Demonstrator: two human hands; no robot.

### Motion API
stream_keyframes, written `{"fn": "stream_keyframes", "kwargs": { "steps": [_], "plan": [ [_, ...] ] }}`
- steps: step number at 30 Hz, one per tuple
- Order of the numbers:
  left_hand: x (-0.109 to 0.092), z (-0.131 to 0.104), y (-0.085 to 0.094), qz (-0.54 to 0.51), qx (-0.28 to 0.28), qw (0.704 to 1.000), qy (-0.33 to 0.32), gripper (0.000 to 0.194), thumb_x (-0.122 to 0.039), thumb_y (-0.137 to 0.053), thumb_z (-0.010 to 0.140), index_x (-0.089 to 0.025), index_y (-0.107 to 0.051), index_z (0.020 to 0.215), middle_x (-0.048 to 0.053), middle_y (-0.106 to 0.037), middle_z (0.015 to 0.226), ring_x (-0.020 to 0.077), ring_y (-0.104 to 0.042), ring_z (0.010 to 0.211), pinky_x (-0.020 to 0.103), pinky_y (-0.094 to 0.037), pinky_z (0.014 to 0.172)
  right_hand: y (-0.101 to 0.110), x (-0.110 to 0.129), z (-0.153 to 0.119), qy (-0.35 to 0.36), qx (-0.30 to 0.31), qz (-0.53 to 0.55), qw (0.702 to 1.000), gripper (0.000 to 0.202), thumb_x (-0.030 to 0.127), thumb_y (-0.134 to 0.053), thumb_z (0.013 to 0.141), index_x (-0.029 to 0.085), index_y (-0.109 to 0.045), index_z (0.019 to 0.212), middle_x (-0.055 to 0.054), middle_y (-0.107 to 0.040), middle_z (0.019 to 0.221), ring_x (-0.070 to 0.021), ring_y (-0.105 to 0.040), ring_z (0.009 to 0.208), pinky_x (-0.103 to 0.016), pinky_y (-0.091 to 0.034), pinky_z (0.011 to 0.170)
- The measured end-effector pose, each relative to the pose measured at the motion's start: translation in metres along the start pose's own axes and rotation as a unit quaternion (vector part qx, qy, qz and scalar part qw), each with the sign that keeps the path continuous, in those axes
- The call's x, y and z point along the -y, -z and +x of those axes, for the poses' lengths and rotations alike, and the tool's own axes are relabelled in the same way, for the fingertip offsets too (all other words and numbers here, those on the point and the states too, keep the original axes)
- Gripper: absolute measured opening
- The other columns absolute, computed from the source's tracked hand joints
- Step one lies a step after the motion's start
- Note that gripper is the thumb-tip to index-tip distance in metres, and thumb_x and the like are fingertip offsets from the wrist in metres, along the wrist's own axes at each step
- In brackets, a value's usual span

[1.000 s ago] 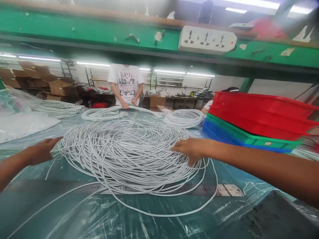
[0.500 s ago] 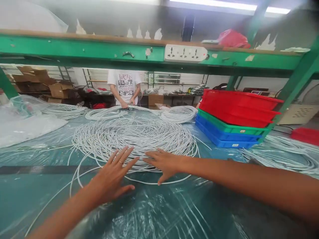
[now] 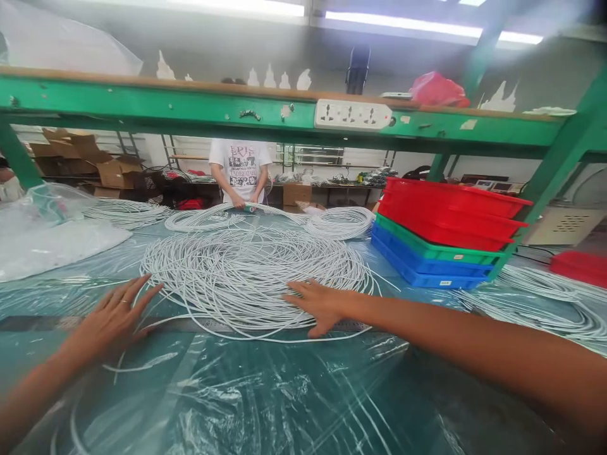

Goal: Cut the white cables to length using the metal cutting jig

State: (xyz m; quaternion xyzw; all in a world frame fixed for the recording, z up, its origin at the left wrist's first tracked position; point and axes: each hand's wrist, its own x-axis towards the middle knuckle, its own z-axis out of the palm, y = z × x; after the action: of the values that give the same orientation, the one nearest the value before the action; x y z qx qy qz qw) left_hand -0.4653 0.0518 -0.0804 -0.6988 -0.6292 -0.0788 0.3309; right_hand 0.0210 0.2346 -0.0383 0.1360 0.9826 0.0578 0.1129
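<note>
A wide, loose heap of white cable (image 3: pixel 246 265) lies coiled on the table in front of me. My right hand (image 3: pixel 318 304) rests on the near right part of the heap, fingers stretched and spread, gripping nothing. To the left of the heap, my left hand (image 3: pixel 116 316) is low over the table with its fingers extended and thumb apart. A single strand runs from the heap to the left thumb; whether it touches the palm is hidden. Loose cable ends curve on the table below the left hand.
Stacked red, green and blue trays (image 3: pixel 441 246) stand at the right. Smaller cable coils (image 3: pixel 339 222) lie behind the heap, near a co-worker (image 3: pixel 241 170) whose hands hold cable. A green shelf beam (image 3: pixel 199 110) with a power strip (image 3: pixel 353 115) crosses above. Plastic bags (image 3: pixel 57 240) lie left.
My left hand has moved left, from the heap's front to beyond its left edge, and strands at that side have shifted. My right hand stays on the heap.
</note>
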Motion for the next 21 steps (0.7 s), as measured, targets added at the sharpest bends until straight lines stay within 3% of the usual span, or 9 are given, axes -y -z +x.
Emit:
{"fn": "stream_keyframes", "kwargs": {
  "steps": [3,5,8,11,15,18,21],
  "plan": [
    [0.013,0.018,-0.008,0.012,0.005,0.999,0.030,0.069,-0.029,-0.055,0.092,-0.007,-0.040,0.155,0.022,-0.013,0.169,0.0410,-0.010,0.158,0.061,-0.008,0.128,-0.006,0.007,0.001,0.004,-0.003,0.048,0.999,0.127,0.063,-0.082,0.077,0.018,-0.009,0.171,-0.023,0.006,0.170,-0.0448,0.001,0.157,-0.070,-0.014,0.124],
    [0.022,0.033,-0.017,0.020,0.015,0.997,0.073,0.077,-0.022,-0.064,0.090,-0.006,-0.034,0.158,0.025,-0.008,0.169,0.0419,-0.005,0.158,0.062,-0.008,0.128,-0.007,0.007,0.002,-0.008,-0.019,0.022,1.000,0.119,0.062,-0.079,0.083,0.019,-0.013,0.170,-0.022,0.004,0.171,-0.0443,-0.002,0.157,-0.070,-0.017,0.124],
    [0.032,0.054,-0.035,0.020,0.035,0.986,0.164,0.083,-0.030,-0.073,0.093,-0.009,-0.029,0.160,0.025,-0.012,0.167,0.0440,-0.018,0.155,0.063,-0.025,0.125,-0.006,0.001,0.004,-0.001,-0.064,-0.037,0.997,0.102,0.060,-0.074,0.090,0.019,-0.023,0.169,-0.023,-0.002,0.171,-0.0443,-0.019,0.155,-0.065,-0.033,0.119],
    [0.033,0.069,-0.060,0.000,0.064,0.971,0.232,0.067,-0.037,-0.071,0.099,-0.015,-0.040,0.154,0.020,-0.032,0.160,0.0389,-0.039,0.145,0.059,-0.043,0.116,-0.009,-0.008,0.005,0.016,-0.078,-0.079,0.994,0.097,0.063,-0.068,0.092,0.017,-0.027,0.167,-0.025,-0.007,0.170,-0.0448,-0.028,0.151,-0.060,-0.050,0.105],
    [0.019,0.077,-0.093,-0.034,0.099,0.958,0.268,0.047,-0.034,-0.068,0.101,-0.014,-0.053,0.141,0.015,-0.053,0.141,0.0294,-0.057,0.125,0.049,-0.054,0.104,-0.019,-0.023,0.009,0.060,-0.117,-0.139,0.981,0.086,0.066,-0.059,0.097,0.014,-0.039,0.161,-0.026,-0.020,0.168,-0.0434,-0.031,0.150,-0.061,-0.048,0.103],
    [0.012,0.080,-0.105,-0.044,0.096,0.950,0.295,0.047,-0.038,-0.065,0.103,-0.015,-0.052,0.142,0.015,-0.054,0.139,0.0277,-0.060,0.120,0.047,-0.057,0.100,-0.026,-0.034,0.014,0.081,-0.144,-0.168,0.972,0.085,0.070,-0.056,0.096,0.013,-0.044,0.158,-0.027,-0.027,0.165,-0.0448,-0.035,0.147,-0.063,-0.045,0.105],
    [0.015,0.086,-0.107,-0.040,0.086,0.949,0.300,0.049,-0.037,-0.064,0.104,-0.016,-0.049,0.145,0.015,-0.050,0.144,0.0293,-0.058,0.123,0.049,-0.056,0.102,-0.030,-0.045,0.022,0.092,-0.141,-0.197,0.966,0.077,0.064,-0.060,0.096,0.014,-0.046,0.154,-0.028,-0.027,0.164,-0.0443,-0.039,0.143,-0.062,-0.046,0.102]
  ]
}}
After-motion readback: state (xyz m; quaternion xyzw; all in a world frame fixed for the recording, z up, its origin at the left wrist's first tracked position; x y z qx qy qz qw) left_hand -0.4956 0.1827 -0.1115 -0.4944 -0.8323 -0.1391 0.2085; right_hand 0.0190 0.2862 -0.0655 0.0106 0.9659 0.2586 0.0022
